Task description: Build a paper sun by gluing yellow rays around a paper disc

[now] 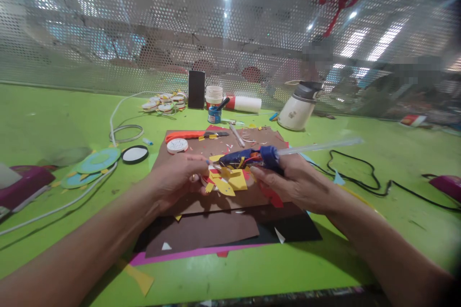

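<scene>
My right hand (300, 182) is wrapped round a dark blue hot glue gun (245, 157), its nozzle pointing left and a clear glue stick (320, 146) jutting from its back. My left hand (182, 177) pinches a small yellow-and-white craft piece (213, 180) just by the nozzle; the fingers partly hide it. Yellow foam or paper cutouts (237, 180) lie below the gun on a brown sheet (201, 206). Part of a red cutout (272, 196) shows beneath my right hand.
Behind lie an orange utility knife (187, 136), a round white lid (177, 146) and a pen (236, 135). Farther back stand a phone (196, 89), a blue jar (214, 115) and a white jug (298, 108). A black cord (355, 153) loops at right, a white cable (86, 185) at left.
</scene>
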Tool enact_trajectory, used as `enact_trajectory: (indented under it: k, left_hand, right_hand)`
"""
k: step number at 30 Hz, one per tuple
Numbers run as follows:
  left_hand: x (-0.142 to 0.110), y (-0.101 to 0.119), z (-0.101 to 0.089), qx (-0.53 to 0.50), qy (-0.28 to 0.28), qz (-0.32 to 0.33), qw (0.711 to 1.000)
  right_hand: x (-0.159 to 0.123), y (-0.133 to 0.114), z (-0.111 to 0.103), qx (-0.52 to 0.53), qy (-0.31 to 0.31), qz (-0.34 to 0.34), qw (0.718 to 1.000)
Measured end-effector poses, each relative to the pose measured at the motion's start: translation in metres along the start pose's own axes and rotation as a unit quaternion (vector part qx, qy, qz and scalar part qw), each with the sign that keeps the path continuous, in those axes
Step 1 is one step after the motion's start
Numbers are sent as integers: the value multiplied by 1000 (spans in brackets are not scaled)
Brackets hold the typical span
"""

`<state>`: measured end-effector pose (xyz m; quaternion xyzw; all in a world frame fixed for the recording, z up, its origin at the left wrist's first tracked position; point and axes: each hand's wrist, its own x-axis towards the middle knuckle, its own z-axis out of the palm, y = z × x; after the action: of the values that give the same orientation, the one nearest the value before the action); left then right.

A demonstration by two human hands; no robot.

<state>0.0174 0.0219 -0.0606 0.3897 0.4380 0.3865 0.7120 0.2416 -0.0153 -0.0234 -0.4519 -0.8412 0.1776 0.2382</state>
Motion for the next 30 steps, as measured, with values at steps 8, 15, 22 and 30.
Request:
enact_trajectory:
  k: [8, 15, 22, 30]
  left_hand:
    - [-1, 2, 0, 27, -20, -10, 999]
    - [-1, 2, -1, 8, -26, -20, 999]
    - [-3, 3, 1, -6, -51, -24, 998]
    - [-1, 3, -1, -9, -45, -14, 999]
  right_hand:
    - [0, 2, 0, -2, 2, 8, 1000]
    - [0, 0, 0, -4, 11, -2, 1000]
    - [0, -3, 1, -20, 28, -23, 999]
    - [-1, -1, 0, -5, 27, -3, 1000]
